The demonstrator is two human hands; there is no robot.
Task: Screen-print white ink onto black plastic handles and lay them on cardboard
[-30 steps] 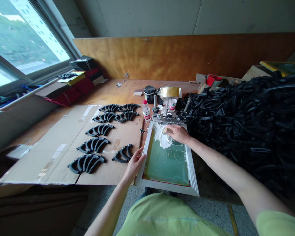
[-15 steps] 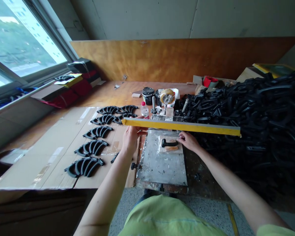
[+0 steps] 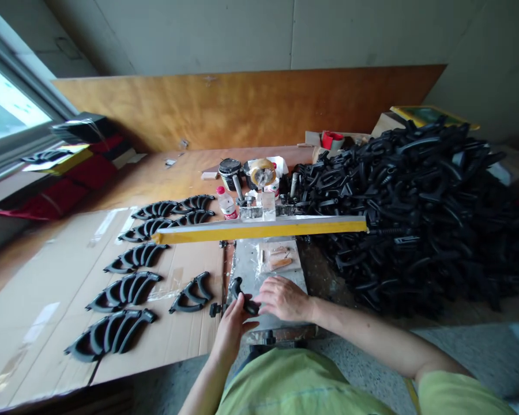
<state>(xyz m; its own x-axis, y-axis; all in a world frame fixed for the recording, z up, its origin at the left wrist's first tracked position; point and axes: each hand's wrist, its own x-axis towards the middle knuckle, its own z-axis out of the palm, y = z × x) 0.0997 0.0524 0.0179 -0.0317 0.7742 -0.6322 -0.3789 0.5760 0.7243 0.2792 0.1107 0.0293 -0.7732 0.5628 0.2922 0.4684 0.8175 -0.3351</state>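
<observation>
Both my hands meet over the near end of a grey metal print plate (image 3: 259, 262). My left hand (image 3: 232, 320) is closed around a black curved plastic handle (image 3: 239, 291). My right hand (image 3: 281, 298) rests with fingers together on the other end of that same handle. Above the plate, the yellow-edged screen frame (image 3: 259, 229) stands lifted, seen edge-on. A small wooden jig block (image 3: 279, 257) lies under clear film on the far part of the plate.
Rows of black curved handles (image 3: 125, 288) lie on cardboard (image 3: 38, 300) at the left. A big heap of black handles (image 3: 415, 202) fills the right. An ink tub (image 3: 229, 170), tape roll (image 3: 262, 172) and small bottle (image 3: 226, 203) stand behind the frame.
The frame stays raised. My right hand has taken the black handle off the jig and brought it to the near end of the plate, where my left hand, off the frame, has joined it.
</observation>
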